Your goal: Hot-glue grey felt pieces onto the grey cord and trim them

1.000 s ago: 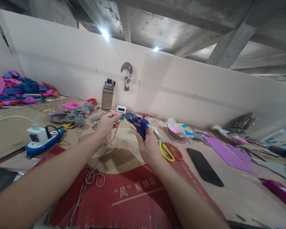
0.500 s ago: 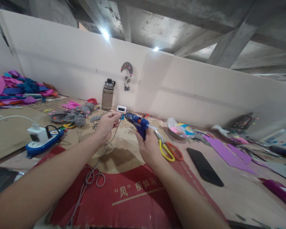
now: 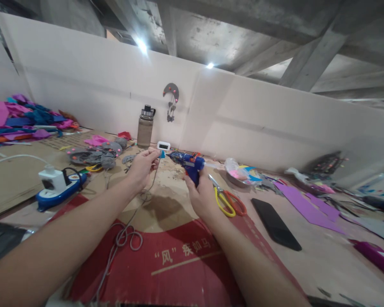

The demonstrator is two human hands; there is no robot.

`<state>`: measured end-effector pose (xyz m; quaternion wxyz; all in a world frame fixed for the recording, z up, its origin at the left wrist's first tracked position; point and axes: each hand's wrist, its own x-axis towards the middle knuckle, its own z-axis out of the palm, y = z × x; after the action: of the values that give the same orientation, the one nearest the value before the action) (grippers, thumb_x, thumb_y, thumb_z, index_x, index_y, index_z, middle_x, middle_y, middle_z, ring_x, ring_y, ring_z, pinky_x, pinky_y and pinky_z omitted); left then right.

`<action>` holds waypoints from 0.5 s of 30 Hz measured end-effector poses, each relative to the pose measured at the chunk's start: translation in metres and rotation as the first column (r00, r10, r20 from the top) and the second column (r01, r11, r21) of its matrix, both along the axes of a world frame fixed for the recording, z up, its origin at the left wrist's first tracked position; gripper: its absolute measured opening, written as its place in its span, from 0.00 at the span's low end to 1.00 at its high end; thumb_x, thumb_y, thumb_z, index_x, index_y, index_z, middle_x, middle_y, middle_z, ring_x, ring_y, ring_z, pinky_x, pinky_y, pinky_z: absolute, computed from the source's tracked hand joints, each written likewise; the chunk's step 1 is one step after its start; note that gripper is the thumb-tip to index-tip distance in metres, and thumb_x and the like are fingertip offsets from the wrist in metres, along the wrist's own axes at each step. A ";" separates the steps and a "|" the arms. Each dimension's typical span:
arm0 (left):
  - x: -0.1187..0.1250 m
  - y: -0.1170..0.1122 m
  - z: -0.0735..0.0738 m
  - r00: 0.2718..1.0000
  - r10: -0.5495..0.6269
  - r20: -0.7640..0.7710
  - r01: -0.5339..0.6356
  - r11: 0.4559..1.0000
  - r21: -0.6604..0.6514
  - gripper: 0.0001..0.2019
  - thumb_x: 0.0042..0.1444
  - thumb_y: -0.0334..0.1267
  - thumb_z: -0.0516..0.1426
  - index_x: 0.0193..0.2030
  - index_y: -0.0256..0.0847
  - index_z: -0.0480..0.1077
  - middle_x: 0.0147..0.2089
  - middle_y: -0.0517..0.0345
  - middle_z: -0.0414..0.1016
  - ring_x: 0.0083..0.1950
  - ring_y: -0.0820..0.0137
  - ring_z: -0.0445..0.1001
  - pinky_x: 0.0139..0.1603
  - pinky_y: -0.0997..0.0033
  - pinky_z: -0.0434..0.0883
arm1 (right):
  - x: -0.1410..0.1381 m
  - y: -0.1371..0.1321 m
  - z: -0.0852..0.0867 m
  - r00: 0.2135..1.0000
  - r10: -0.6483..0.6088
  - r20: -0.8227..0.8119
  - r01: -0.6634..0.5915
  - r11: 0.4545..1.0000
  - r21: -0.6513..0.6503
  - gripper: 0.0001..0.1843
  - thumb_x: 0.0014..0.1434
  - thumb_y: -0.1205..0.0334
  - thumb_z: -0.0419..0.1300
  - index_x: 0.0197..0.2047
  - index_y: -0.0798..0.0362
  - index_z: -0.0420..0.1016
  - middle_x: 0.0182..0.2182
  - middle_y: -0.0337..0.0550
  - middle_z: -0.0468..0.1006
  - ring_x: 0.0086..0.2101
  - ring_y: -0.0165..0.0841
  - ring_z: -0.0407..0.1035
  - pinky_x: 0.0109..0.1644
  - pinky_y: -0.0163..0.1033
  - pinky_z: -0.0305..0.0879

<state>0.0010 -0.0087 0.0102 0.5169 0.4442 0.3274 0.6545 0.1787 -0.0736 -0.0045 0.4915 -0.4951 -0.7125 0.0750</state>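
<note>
My right hand point(image 3: 202, 197) is closed around the handle of the blue glue gun point(image 3: 188, 161), held above the table point(image 3: 166, 204) with its nozzle aimed left, while my left hand point(image 3: 142, 167) pinches a small blue piece point(image 3: 162, 155) just off the tip. The gun looks light, rigid plastic, best held by the handle, clear of the nozzle. The piece seems flimsy, so a fingertip pinch at its edge suits.

I had my left forearm point(image 3: 83, 226) and right forearm point(image 3: 246, 260) stretched forward, bare and converging. The left grip point(image 3: 143, 167) was raised, with thumb and forefinger pinched together at the tips. The right grip point(image 3: 202, 197) sat slightly lower, just apart from it, fingers curled tight.
</note>
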 end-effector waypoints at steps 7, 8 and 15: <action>0.009 -0.006 -0.003 0.924 0.187 -0.334 -0.104 0.962 0.252 0.08 0.47 0.41 0.60 0.29 0.38 0.71 0.22 0.63 0.66 0.22 0.78 0.60 0.23 0.76 0.57 | 0.026 0.043 -0.015 0.989 -0.125 0.077 0.146 0.895 -0.422 0.17 0.58 0.53 0.50 0.47 0.53 0.65 0.30 0.43 0.75 0.26 0.34 0.70 0.33 0.38 0.63; 0.011 -0.010 -0.003 0.887 0.226 -0.402 -0.102 0.947 0.306 0.07 0.47 0.40 0.59 0.30 0.39 0.71 0.24 0.62 0.68 0.24 0.77 0.61 0.25 0.75 0.58 | 0.030 0.047 -0.017 0.975 -0.143 0.171 0.204 0.881 -0.426 0.16 0.57 0.54 0.51 0.45 0.53 0.67 0.31 0.45 0.76 0.30 0.36 0.71 0.35 0.39 0.63; 0.017 -0.033 0.008 0.613 0.542 -0.575 -0.060 0.757 0.650 0.03 0.49 0.35 0.57 0.31 0.42 0.73 0.34 0.57 0.73 0.36 0.70 0.69 0.41 0.70 0.65 | 0.019 0.039 -0.013 0.955 -0.290 0.065 0.297 0.940 -0.168 0.11 0.55 0.55 0.55 0.36 0.55 0.66 0.39 0.55 0.72 0.43 0.41 0.66 0.48 0.48 0.60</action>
<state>0.0180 -0.0412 0.0177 0.0565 0.7360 0.3680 0.5654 0.1981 -0.0342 -0.0179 0.4377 -0.6386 -0.6307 0.0536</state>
